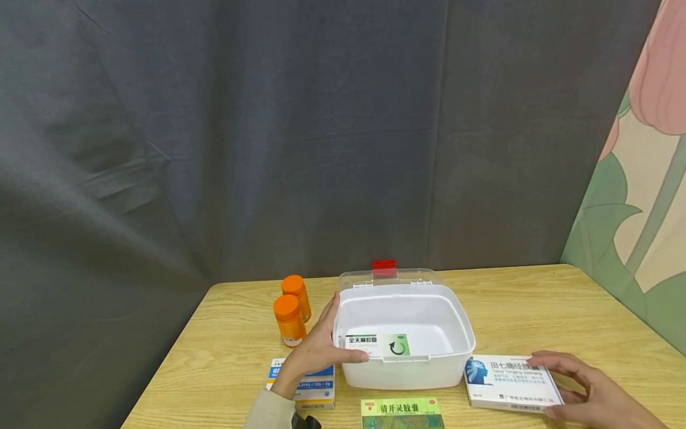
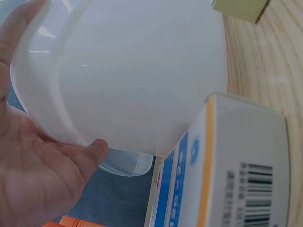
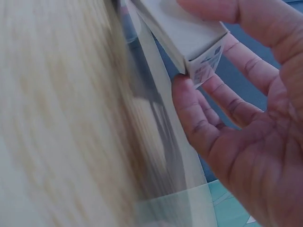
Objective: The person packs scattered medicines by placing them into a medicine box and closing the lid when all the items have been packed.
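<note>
A white plastic storage box (image 1: 404,374) stands with its top open, a green-and-white medicine box (image 1: 395,345) inside against the front wall. My left hand (image 1: 317,347) grips its left side, thumb along the front rim and fingers around the left wall; in the left wrist view the palm of that hand (image 2: 42,165) lies beside the white wall. To the right, my right hand (image 1: 592,390) holds a white medicine box with a blue head picture (image 1: 511,381) by its right end, thumb on the near edge and fingers on the far edge. The right wrist view shows that box's end (image 3: 206,64) between thumb and fingers.
Two orange bottles (image 1: 290,319) stand left of the storage box. A blue-and-white medicine box (image 1: 316,390) lies under the left forearm, and a green medicine box (image 1: 402,413) lies at the front. Behind the storage box, its clear lid with a red latch (image 1: 384,267) hangs back.
</note>
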`<state>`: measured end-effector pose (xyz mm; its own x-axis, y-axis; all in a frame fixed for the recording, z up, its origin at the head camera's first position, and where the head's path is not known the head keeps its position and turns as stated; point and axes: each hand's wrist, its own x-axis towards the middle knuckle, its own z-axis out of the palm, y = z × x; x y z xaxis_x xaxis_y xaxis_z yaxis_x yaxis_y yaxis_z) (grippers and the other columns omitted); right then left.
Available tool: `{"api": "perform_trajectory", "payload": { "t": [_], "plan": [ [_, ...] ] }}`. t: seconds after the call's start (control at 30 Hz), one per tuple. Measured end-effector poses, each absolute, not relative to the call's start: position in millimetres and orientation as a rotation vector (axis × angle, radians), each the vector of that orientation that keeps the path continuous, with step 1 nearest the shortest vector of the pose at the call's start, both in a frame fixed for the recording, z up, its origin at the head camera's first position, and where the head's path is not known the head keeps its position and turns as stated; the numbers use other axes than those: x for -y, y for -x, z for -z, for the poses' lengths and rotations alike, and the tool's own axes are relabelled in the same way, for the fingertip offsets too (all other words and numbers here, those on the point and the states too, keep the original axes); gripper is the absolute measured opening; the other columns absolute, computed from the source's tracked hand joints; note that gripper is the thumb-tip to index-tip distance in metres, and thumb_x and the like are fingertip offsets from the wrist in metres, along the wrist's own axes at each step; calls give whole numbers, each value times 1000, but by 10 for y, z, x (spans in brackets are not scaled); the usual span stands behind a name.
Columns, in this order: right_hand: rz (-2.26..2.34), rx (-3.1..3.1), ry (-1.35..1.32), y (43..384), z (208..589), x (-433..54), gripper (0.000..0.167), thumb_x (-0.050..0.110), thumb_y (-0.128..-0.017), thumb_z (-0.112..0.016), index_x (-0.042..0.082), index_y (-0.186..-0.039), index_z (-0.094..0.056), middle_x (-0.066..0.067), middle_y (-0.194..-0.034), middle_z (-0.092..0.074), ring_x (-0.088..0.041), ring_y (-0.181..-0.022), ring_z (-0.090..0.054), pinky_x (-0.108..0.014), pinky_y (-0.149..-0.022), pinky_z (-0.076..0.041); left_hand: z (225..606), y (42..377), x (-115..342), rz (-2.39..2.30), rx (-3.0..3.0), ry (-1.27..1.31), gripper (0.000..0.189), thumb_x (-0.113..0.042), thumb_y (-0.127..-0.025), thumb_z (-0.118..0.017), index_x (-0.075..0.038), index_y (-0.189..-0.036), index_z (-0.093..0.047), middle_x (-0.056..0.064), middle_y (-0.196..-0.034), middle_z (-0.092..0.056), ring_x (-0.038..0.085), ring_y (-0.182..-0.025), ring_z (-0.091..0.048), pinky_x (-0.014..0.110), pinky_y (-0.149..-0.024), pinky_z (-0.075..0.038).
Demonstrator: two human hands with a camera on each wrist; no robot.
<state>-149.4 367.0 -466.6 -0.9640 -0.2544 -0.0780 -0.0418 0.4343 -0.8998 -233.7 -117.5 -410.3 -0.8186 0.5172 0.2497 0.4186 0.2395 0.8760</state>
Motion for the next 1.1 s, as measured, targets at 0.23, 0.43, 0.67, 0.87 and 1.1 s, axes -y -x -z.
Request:
{"api": "perform_trajectory", "payload": {
  "t": [0.23,0.43,0.67,0.87,1.1],
  "plan": [
    [1589,-2558,350,1480,4653,-3656,60,6,-83,-75,1,-137,-49,37,-121,-40,14,-101,-42,-15,-80,-47,4104,2337,1180,-1643,-2400,-897,119,-33,-72,-86,-28,-156,-2,7,-156,-15,34,-126,-37,54,-108,-29],
    [1526,-2656,330,1478,4653,-3641,59,8,-84,-74,-1,-137,-49,35,-121,-43,13,-102,-41,-13,-79,-45,4094,2331,1182,-1636,-2409,-893,120,-35,-72,-86,-27,-156,-2,6,-157,-14,34,-128,-35,54,-109,-27],
    [1510,-2707,311,1465,4630,-3602,60,8,-84,-75,-5,-136,-48,33,-121,-44,10,-102,-44,-12,-81,-43,4114,2348,1177,-1659,-2380,-924,119,-33,-72,-86,-28,-156,-2,9,-154,-18,35,-124,-38,55,-107,-30],
    [1505,-2731,276,1448,4606,-3607,60,9,-84,-75,-6,-135,-47,37,-119,-42,12,-100,-43,-11,-80,-45,4104,2332,1178,-1638,-2411,-887,121,-34,-72,-87,-26,-156,-1,5,-158,-12,32,-129,-35,54,-109,-26],
    [1493,-2717,212,1447,4580,-3636,61,12,-85,-75,-6,-136,-46,38,-117,-38,15,-98,-40,-12,-78,-46,4104,2335,1175,-1640,-2408,-891,121,-35,-72,-87,-25,-156,-1,6,-157,-13,34,-128,-36,54,-109,-27]
  ]
}}
